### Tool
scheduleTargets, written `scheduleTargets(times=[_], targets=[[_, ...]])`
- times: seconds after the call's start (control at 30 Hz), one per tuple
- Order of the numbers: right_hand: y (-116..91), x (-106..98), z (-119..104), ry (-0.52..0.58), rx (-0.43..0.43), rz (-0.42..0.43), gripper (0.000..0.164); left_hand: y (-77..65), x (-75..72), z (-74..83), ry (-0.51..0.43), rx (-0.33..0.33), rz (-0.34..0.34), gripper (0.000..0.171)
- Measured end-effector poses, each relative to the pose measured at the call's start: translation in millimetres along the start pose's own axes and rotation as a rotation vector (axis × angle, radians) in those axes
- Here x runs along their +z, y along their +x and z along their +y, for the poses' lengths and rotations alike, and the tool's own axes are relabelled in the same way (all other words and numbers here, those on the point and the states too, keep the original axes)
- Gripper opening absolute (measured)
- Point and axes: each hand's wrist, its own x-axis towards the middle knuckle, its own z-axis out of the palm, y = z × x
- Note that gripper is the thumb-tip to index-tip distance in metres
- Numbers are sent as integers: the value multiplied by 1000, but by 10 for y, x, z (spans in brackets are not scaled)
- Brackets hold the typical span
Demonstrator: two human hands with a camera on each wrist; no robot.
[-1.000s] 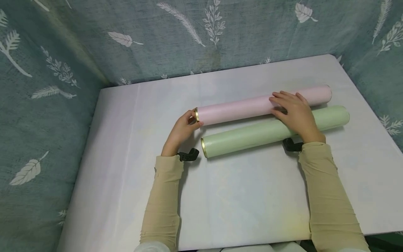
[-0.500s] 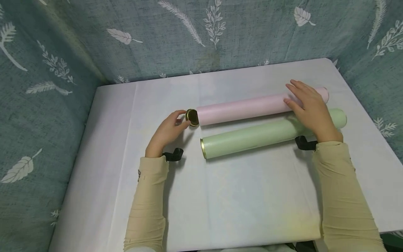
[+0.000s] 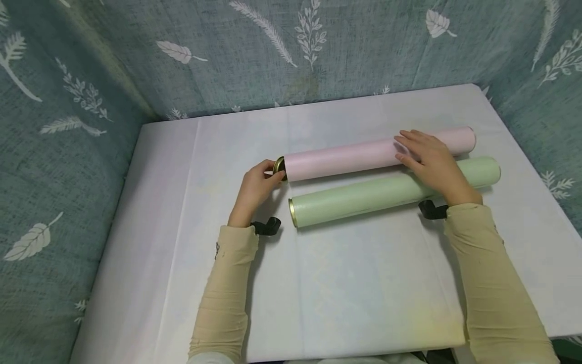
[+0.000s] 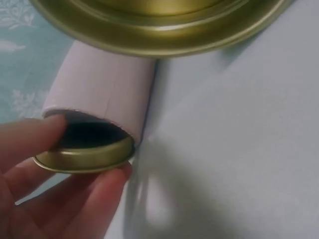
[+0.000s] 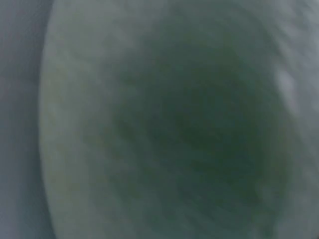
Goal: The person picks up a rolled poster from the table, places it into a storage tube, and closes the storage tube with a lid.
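Observation:
A pink tube (image 3: pixel 343 159) lies across the table, its left end uncapped. At that end my left hand (image 3: pixel 254 192) pinches a gold lid (image 3: pixel 278 167) by its edge. In the left wrist view the lid (image 4: pixel 89 157) stands tilted at the dark mouth of the pink tube (image 4: pixel 104 84), fingers (image 4: pixel 107 191) beneath it. My right hand (image 3: pixel 432 164) holds the pink tube toward its right end, fingers over the top and thumb on the near side. Just in front lies a green tube (image 3: pixel 354 202) under my right wrist; it fills the right wrist view, blurred.
A gold rim (image 3: pixel 293 212) closes the green tube's left end; it looms large in the left wrist view. Both tubes lie on a white-covered table (image 3: pixel 364 283). A leaf-patterned teal curtain (image 3: pixel 254 60) borders the table at the back and sides.
The gold lid came off the pink tube's left end and tilted away; my left hand has since brought it back against the mouth. My right hand slid right along the tube, then partly back left.

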Motion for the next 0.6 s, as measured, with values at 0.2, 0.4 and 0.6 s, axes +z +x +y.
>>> scheduleTargets(times=[0.2,0.4,0.6], targets=[[-9,59,12,-36,6,-53,46,5,46,-32,-119,45,6,30],[-20,90,13,-54,15,-42,45,16,73,-35,-170,61,12,30],[-20,117,4,-69,11,-8,43,13,61,-28,-325,28,-47,27]])
